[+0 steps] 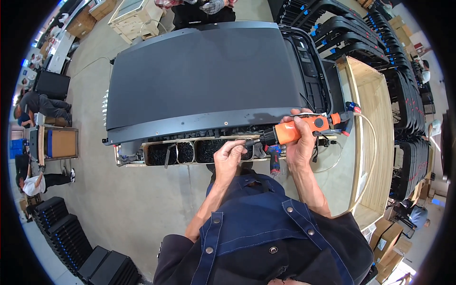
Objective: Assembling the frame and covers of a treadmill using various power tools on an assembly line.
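My right hand (302, 142) is wrapped round an orange pneumatic screwdriver (289, 133), held level with its dark nose pointing left. At that nose, the thumb and fingers of my left hand (229, 159) are pinched together. Whether they grip the bit tip or a small screw on it cannot be made out. Both hands are just in front of the near side rail (204, 122) of a black treadmill deck (199, 76). Below the rail, bins (209, 151) hold many small dark fasteners. A second, blue and red power driver (275, 160) hangs beside them, under the orange one.
A pale air hose (375, 142) loops at the right beside an open wooden crate (373, 90). Black frames (351, 40) are racked behind it. Across the deck stands another person wearing gloves (212, 6). Black parts (61, 228) are stacked at lower left.
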Tool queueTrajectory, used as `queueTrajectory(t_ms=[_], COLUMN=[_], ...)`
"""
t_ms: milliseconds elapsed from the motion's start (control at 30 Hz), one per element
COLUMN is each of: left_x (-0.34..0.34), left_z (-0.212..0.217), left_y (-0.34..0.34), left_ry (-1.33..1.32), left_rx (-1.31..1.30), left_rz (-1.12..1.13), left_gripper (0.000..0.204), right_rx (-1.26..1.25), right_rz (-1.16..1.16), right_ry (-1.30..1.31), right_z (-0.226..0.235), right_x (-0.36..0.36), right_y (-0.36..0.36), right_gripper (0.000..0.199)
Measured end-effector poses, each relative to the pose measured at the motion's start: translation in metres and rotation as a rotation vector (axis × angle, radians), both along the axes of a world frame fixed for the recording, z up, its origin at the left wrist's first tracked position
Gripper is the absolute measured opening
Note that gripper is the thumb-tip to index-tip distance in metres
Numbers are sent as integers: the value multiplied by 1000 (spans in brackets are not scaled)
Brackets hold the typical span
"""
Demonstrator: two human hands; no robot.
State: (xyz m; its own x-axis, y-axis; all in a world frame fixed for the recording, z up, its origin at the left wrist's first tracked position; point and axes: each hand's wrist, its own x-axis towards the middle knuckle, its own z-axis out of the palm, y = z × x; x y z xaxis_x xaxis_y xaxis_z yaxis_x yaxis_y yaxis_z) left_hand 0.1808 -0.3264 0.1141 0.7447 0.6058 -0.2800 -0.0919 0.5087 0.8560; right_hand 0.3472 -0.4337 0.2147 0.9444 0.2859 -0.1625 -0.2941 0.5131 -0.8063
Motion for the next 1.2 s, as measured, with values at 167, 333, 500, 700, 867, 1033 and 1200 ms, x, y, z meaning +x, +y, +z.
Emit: queueTrajectory(t_ms=[167, 333, 500, 700, 867, 1033, 1200], left_x=[-3, 8, 28, 26, -9, -49, -59], left_z=[-14, -18, -11, -22, -18, -4, -3], left_y=[36, 68, 86, 76, 90, 105, 101], left_ry=[-70, -88, 28, 151, 137, -55, -180], left_rx=[-166, -253, -50, 170, -105, -573, -721], left_rz=[-109, -237, -153, 53, 27, -144, -145], left_gripper=[30, 32, 40, 34, 46, 38, 31], right_rx=[-96, -93, -131, -286, -362, -367, -349], right_rz=[-48, 117, 255, 405, 697, 649, 614], right_ry=[-15, -328, -562, -664, -862, -792, -706], right_z=[6, 25, 25, 7, 9, 8, 2], right_x=[-13, -23, -28, -32, -31, -34, -32], right_y=[33, 62, 103, 130, 148, 156, 152], right_gripper=[43, 42, 43, 44, 44, 38, 39])
